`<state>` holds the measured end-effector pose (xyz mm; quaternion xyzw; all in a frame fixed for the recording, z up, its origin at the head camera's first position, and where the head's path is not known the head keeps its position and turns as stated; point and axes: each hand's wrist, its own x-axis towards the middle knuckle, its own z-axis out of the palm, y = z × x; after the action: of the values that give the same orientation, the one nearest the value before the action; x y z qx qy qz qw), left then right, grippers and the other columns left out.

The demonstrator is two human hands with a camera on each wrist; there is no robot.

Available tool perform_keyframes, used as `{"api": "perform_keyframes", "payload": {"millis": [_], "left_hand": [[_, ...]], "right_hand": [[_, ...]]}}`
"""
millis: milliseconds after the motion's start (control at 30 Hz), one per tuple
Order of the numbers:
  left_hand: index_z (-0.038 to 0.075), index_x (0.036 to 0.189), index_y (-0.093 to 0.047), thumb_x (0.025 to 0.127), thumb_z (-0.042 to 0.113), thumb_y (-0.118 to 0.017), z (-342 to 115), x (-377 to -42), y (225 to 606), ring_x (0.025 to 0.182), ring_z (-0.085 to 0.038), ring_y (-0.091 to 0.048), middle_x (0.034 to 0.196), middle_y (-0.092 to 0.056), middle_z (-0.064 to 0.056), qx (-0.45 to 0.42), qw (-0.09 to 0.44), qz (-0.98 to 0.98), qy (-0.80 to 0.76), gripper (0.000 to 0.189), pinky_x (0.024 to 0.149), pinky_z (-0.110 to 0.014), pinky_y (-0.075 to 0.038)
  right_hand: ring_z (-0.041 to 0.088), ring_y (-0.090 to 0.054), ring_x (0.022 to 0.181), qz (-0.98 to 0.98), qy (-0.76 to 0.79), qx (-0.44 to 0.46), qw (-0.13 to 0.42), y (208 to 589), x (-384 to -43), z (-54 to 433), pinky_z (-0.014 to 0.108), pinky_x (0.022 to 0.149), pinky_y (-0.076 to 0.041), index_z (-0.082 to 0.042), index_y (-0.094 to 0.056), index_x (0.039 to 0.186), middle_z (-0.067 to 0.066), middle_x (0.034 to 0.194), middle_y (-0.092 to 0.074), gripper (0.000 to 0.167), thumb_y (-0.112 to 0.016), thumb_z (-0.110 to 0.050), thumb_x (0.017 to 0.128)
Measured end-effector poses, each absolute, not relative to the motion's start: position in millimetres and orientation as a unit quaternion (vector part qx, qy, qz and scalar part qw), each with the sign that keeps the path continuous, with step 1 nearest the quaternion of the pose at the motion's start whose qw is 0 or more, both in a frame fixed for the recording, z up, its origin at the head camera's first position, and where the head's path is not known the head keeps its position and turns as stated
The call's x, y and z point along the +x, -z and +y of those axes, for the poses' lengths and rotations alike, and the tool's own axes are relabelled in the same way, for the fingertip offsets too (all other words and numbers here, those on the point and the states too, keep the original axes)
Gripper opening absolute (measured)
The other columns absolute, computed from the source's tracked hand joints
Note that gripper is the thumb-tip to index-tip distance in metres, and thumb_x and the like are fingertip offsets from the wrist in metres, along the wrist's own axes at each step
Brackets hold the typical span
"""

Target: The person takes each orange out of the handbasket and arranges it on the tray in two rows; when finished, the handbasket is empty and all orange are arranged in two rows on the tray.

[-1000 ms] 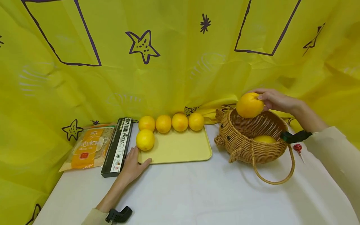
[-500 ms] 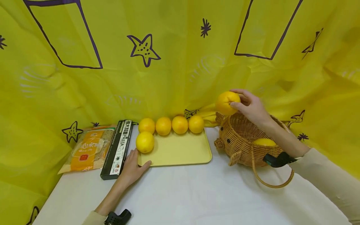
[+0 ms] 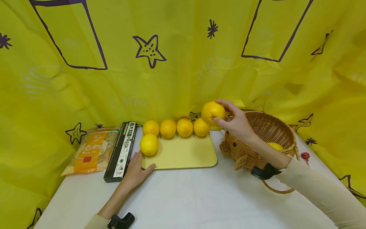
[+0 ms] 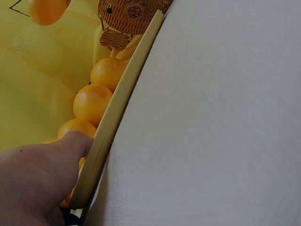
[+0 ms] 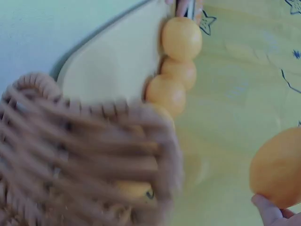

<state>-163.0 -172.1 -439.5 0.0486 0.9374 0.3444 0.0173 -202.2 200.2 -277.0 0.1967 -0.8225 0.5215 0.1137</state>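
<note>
My right hand (image 3: 235,122) holds an orange (image 3: 213,112) in the air between the basket and the tray, thumb near its navel. In the head view this orange overlaps the rightmost orange on the tray (image 3: 186,156). My left hand (image 3: 135,170) rests at the tray's near left corner, fingers straight along its side, the thumb (image 4: 77,141) touching the front rim. On the yellow tray several oranges make a row at the back, with another orange (image 3: 149,144) in front at the left. A wicker basket (image 3: 267,122) with a pig face holds a yellow fruit (image 3: 275,146), partly hidden by my right forearm.
A black pasta box (image 3: 121,152) stands close left of the tray, and a clear food packet (image 3: 91,151) lies beyond it. Right of the basket lies a red lollipop (image 3: 305,156). A yellow patterned curtain (image 3: 177,79) hangs right behind the table.
My right hand has carried the orange leftward from over the basket to beside the tray's back right corner, slightly lower. My left hand keeps its place at the tray.
</note>
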Motion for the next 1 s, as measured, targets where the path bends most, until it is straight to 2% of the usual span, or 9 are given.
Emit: {"api": "perform_keyframes", "payload": {"millis": [133,300,367,567,767,1000], "left_hand": [[-0.008,0.152,-0.01,0.092,0.043,-0.061,-174.1,-163.4,437.7,0.148,-0.047,-0.005,0.159,-0.012,-0.031,0.05,0.017,0.939,-0.339,0.094,0.12,-0.062,-0.006],[-0.009,0.152,-0.012,0.092,0.041,-0.062,-174.6,-164.4,436.3,0.148,-0.047,-0.007,0.158,-0.014,-0.031,0.053,0.005,0.939,-0.341,0.093,0.12,-0.061,-0.007],[-0.011,0.151,-0.014,0.091,0.04,-0.062,-173.4,-164.1,437.0,0.148,-0.048,-0.008,0.157,-0.016,-0.032,0.056,0.0,0.938,-0.342,0.092,0.12,-0.061,-0.009],[-0.012,0.149,-0.016,0.091,0.038,-0.063,-169.8,-162.7,440.3,0.147,-0.049,-0.01,0.156,-0.018,-0.033,0.057,-0.004,0.937,-0.345,0.091,0.12,-0.061,-0.01],[-0.01,0.151,-0.011,0.092,0.04,-0.062,-170.7,-164.7,440.6,0.149,-0.046,-0.007,0.158,-0.014,-0.031,0.05,0.011,0.938,-0.342,0.093,0.121,-0.059,-0.008],[-0.009,0.152,-0.011,0.091,0.041,-0.062,-172.1,-165.2,441.2,0.149,-0.046,-0.007,0.159,-0.014,-0.03,0.048,0.015,0.938,-0.342,0.094,0.121,-0.059,-0.008]], "right_hand": [[0.013,-0.056,0.109,-0.796,-0.548,0.23,0.112,287.3,-202.4,176.5,0.016,0.082,-0.056,-0.008,-0.048,0.14,0.016,0.135,-0.052,0.058,-0.067,-0.003,0.086],[0.023,-0.052,0.12,-0.78,-0.562,0.256,0.105,301.1,-207.7,143.6,0.023,0.09,-0.055,-0.006,-0.049,0.14,0.016,0.139,-0.05,0.058,-0.068,-0.002,0.085],[0.022,-0.053,0.119,-0.77,-0.585,0.241,0.078,306.8,-209.1,133.1,0.023,0.089,-0.055,-0.008,-0.048,0.141,0.017,0.139,-0.051,0.057,-0.067,-0.005,0.087],[0.015,-0.06,0.106,-0.714,-0.685,0.143,-0.02,324.5,-208.1,108.5,0.021,0.08,-0.053,-0.016,-0.045,0.143,0.019,0.137,-0.053,0.053,-0.062,-0.016,0.093],[0.026,-0.056,0.118,-0.754,-0.638,0.156,-0.012,344.7,-218.4,90.7,0.022,0.085,-0.051,-0.016,-0.048,0.14,0.014,0.139,-0.053,0.053,-0.066,-0.014,0.09],[0.033,-0.054,0.124,-0.786,-0.596,0.165,0.0,362.3,-234.3,79.6,0.036,0.096,-0.052,-0.011,-0.05,0.139,0.016,0.138,-0.054,0.056,-0.07,-0.013,0.087]]}}
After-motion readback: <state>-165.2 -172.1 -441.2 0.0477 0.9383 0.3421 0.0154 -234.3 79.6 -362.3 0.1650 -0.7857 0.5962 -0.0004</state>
